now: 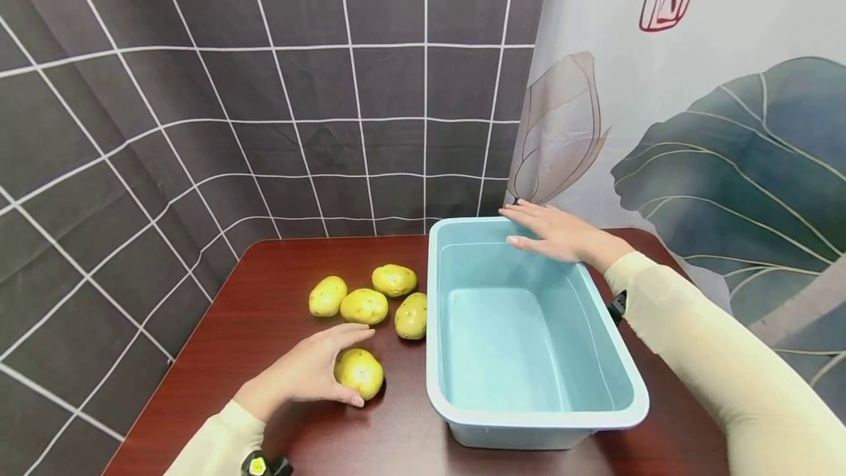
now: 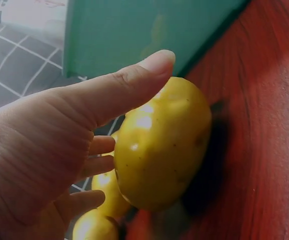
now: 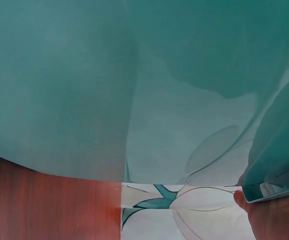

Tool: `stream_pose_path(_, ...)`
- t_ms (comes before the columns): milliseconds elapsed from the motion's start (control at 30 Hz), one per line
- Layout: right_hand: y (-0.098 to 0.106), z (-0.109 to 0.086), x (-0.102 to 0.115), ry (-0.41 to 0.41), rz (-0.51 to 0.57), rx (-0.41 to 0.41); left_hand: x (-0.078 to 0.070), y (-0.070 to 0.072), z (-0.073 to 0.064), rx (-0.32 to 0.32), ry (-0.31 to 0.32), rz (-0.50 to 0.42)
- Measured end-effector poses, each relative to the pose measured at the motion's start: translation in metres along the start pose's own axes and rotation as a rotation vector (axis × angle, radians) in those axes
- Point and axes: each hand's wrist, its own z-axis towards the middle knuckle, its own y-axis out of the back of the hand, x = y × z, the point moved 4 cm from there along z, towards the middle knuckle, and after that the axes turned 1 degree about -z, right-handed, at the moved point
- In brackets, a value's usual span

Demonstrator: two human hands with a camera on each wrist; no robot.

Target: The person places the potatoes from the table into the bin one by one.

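My left hand (image 1: pixel 317 366) is spread around the nearest yellow potato (image 1: pixel 359 374), thumb on the near side and fingers on the far side. A gap shows between the index fingertip and this potato in the head view. From the left wrist, the thumb overlaps the upper edge of the potato (image 2: pixel 162 145), which sits low over the red-brown tabletop. My right hand (image 1: pixel 558 232) rests with straight fingers over the far right corner of a light blue plastic tub (image 1: pixel 529 419). In the right wrist view, part of that hand (image 3: pixel 279 217) shows beside the tub's rim.
Several other potatoes (image 1: pixel 365 306) lie grouped beyond my left hand, one (image 1: pixel 412 316) close against the tub's left side. The red-brown table (image 1: pixel 231 329) ends at a dark grid-patterned cloth (image 1: pixel 317 94) and a pale floral cloth (image 1: pixel 595 116) behind.
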Motion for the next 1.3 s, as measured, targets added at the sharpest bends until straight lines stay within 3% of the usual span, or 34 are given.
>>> stream_pose_path(200,0.0,0.0,0.001,0.006,0.011,-0.01,0.0,-0.005,0.001,0.001,-0.037,0.005)
stream_pose_path(667,-0.004,0.001,-0.003,-0.005,0.01,0.001,0.005,-0.016,0.0,0.058,0.004,-0.009)
stream_pose_path(933,-0.003,0.0,-0.003,-0.005,0.009,-0.003,0.004,-0.017,-0.003,0.04,-0.048,-0.006)
stream_pose_path(1300,-0.002,-0.001,-0.001,-0.004,0.003,-0.005,0.006,-0.019,-0.007,0.05,-0.047,0.006)
